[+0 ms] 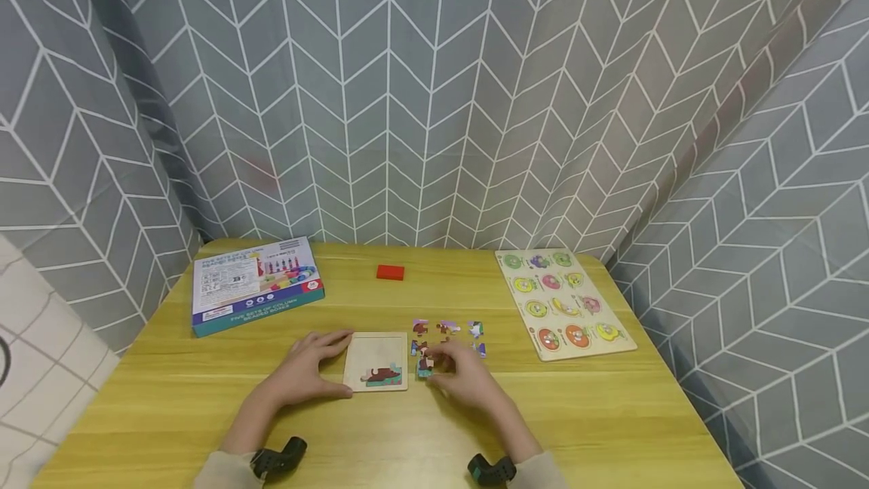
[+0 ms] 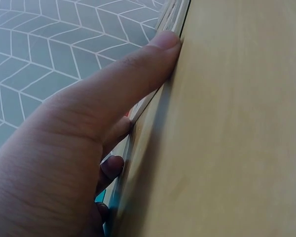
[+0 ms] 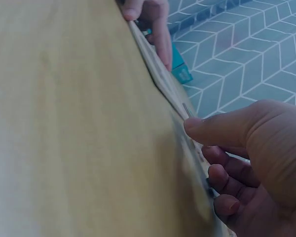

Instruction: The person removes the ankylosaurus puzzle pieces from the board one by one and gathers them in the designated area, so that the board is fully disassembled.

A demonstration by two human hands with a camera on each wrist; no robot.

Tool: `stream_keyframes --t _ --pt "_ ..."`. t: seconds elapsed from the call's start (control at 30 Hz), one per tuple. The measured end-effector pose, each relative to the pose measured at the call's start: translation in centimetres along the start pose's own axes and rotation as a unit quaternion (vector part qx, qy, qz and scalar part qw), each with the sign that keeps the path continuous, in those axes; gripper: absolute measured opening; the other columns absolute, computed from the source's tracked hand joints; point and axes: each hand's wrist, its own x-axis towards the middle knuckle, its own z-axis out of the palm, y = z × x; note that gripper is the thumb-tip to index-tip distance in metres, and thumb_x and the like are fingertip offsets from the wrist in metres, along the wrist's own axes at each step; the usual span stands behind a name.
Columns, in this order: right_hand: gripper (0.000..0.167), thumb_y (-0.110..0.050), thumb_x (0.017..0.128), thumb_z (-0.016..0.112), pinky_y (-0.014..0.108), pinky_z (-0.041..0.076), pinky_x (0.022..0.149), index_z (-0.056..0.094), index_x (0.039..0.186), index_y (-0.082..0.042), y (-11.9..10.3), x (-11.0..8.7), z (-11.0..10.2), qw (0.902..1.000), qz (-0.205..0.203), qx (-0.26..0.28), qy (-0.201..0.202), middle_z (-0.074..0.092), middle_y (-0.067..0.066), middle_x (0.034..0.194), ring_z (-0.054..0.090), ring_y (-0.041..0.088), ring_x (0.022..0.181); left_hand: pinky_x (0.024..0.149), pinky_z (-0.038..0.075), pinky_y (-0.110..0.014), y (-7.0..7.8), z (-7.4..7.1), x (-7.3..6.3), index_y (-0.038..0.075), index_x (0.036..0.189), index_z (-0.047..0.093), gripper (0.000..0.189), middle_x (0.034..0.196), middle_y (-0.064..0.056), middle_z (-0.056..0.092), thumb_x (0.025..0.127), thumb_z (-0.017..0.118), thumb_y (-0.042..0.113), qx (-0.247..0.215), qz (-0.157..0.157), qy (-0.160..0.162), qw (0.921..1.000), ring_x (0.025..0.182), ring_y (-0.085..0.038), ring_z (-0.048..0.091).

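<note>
A square wooden puzzle tray point(image 1: 376, 351) lies on the table, a few joined jigsaw pieces point(image 1: 383, 375) along its lower right inside. My left hand point(image 1: 302, 372) holds the tray at its left side, thumb at the near corner and index finger at the far one; the left wrist view shows the thumb point(image 2: 153, 59) against the edge. Just right of the tray, my right hand point(image 1: 468, 378) pinches a jigsaw piece point(image 1: 425, 365) between thumb and fingers. In the right wrist view, that thin piece point(image 3: 187, 110) stands tilted at the thumb tip.
Several loose jigsaw pieces point(image 1: 448, 327) lie beyond the right hand, partly hidden by it. A red block point(image 1: 390, 272) is farther back. At the back left lies a bead set box point(image 1: 258, 285); a fruit peg puzzle board point(image 1: 565, 304) lies right. A patterned curtain point(image 1: 407, 96) surrounds the table.
</note>
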Motion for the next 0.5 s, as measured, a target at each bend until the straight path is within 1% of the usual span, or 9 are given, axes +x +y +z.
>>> stream_keyframes --t 0.1,0.2,0.33,0.5 --pt "0.036 -0.011 0.091 0.083 0.031 0.055 0.09 0.074 0.125 -0.007 0.24 -0.23 0.31 0.9999 -0.007 0.006 -0.006 0.071 0.001 0.112 0.064 0.016 0.1 0.116 0.022 -0.073 0.03 0.02 -0.03 0.01 0.156 0.055 0.103 0.165 -0.008 0.047 0.073 0.092 0.059 -0.002 0.0 0.001 1.0 0.137 -0.042 0.044" --pt "0.033 -0.011 0.091 0.083 0.033 0.056 0.093 0.075 0.123 -0.008 0.5 -0.32 0.58 0.9997 -0.024 0.001 -0.008 0.072 0.0 0.114 0.066 0.018 0.103 0.116 0.023 -0.073 0.05 0.02 -0.06 0.01 0.156 0.055 0.104 0.165 -0.008 0.047 0.073 0.092 0.06 -0.003 -0.001 0.001 1.0 0.138 -0.042 0.043" --pt "0.035 -0.012 0.091 0.083 0.034 0.055 0.095 0.075 0.125 -0.009 0.71 -0.4 0.85 0.9989 -0.044 -0.013 -0.005 0.072 -0.001 0.115 0.066 0.018 0.106 0.115 0.024 -0.072 0.09 -0.02 -0.09 0.01 0.156 0.054 0.104 0.165 -0.008 0.047 0.073 0.092 0.06 0.0 0.0 0.0 1.0 0.137 -0.041 0.044" --pt "0.036 -0.014 0.092 0.083 0.034 0.054 0.098 0.075 0.127 -0.011 0.75 -0.48 0.94 0.9985 -0.05 -0.023 -0.006 0.072 -0.002 0.118 0.065 0.016 0.108 0.116 0.021 -0.074 0.02 -0.06 -0.02 0.01 0.156 0.054 0.103 0.165 -0.009 0.047 0.074 0.092 0.059 0.001 0.0 -0.001 1.0 0.139 -0.044 0.043"
